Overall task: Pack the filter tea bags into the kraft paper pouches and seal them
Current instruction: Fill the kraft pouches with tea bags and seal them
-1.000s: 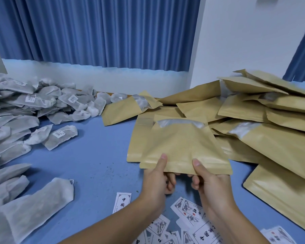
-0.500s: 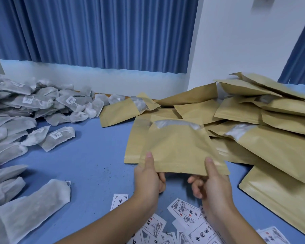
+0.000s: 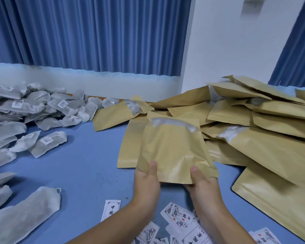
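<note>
You hold the kraft paper pouch (image 3: 174, 150) above the blue table (image 3: 86, 164), its far end tilted up more steeply than half a second ago. Your left hand (image 3: 146, 184) and right hand (image 3: 202, 185) each pinch its near edge, thumbs on top, now closer together. The filter tea bags (image 3: 25, 110) lie to the left, the pouch pile (image 3: 253, 120) to the right.

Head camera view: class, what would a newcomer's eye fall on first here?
The kraft paper pouch at centre, gripped by its near edge in the left hand and right hand. Next, the sprawling pile of kraft pouches at right and the heap of filter tea bags at left, on the blue table.
</note>
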The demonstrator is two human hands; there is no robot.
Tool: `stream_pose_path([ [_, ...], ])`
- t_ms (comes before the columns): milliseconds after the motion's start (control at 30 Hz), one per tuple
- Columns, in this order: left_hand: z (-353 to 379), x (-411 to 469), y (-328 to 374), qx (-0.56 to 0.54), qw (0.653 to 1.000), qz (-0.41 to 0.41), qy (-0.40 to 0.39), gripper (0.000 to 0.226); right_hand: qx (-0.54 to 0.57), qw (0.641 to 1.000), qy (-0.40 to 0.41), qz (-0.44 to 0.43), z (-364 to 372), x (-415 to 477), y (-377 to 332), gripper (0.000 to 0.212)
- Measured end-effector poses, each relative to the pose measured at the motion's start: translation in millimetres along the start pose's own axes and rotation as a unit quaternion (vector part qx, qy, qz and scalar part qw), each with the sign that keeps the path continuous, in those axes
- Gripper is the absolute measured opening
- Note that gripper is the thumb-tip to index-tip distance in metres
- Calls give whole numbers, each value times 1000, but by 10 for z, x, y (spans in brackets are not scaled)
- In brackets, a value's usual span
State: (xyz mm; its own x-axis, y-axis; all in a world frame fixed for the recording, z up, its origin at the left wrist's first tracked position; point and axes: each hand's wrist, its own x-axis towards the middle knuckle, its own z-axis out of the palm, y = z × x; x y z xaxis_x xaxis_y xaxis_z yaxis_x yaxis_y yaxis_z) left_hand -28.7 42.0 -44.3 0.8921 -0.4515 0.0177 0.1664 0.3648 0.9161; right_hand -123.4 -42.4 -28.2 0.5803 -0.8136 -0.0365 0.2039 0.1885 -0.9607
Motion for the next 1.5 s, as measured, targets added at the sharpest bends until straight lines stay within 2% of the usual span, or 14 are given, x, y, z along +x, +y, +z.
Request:
stream_pose_path([
  [267,865,152,430,-82,991,43,-92,25,179,975,70,-116,-249,212,-698,27],
  [433,2020,514,606,-72,977,-6,-198,14,172,961,146,-162,-815,631,-1389,20],
  [567,2697,744,667,64,954,-82,-280,18,142,957,214,-136,-1219,1056,-1789,9],
  [667,3043,818,639,-8,952,-138,-272,3,229,949,191,-106,-1351,1290,-1955,3],
  [733,3153,832,599,-123,939,-154,-282,42,321,929,143,-114,-1364,1408,-2004,9],
  [800,3136,839,503,-131,944,-120,-277,62,362,918,113,-116,-1312,1533,-1992,21],
  [900,2870,810,409,-25,972,21,-233,25,275,949,80,-129,-1041,1611,-1780,36],
  [1000,2299,899,290,130,962,190,-150,29,90,983,44,-154,-675,1557,-1355,35],
  [1100,1539,1065,238,317,905,259,-112,30,-119,980,-42,-156,-295,1467,-847,37],
  [1200,761,1219,256,553,794,232,-95,22,-293,933,-125,-166,53,1313,-382,40],
  [1300,97,1285,285,707,669,202,-107,38,-474,834,-152,-237,265,1167,-54,35],
  [1367,-253,1243,300,735,631,162,-189,74,-582,744,-180,-275,311,1103,77,40],
  [1433,-500,1206,309,749,596,145,-252,108,-651,682,-199,-269,302,1058,122,53],
  [1500,-646,1180,346,755,569,175,-275,114,-695,638,-224,-246,296,1018,85,76],
])
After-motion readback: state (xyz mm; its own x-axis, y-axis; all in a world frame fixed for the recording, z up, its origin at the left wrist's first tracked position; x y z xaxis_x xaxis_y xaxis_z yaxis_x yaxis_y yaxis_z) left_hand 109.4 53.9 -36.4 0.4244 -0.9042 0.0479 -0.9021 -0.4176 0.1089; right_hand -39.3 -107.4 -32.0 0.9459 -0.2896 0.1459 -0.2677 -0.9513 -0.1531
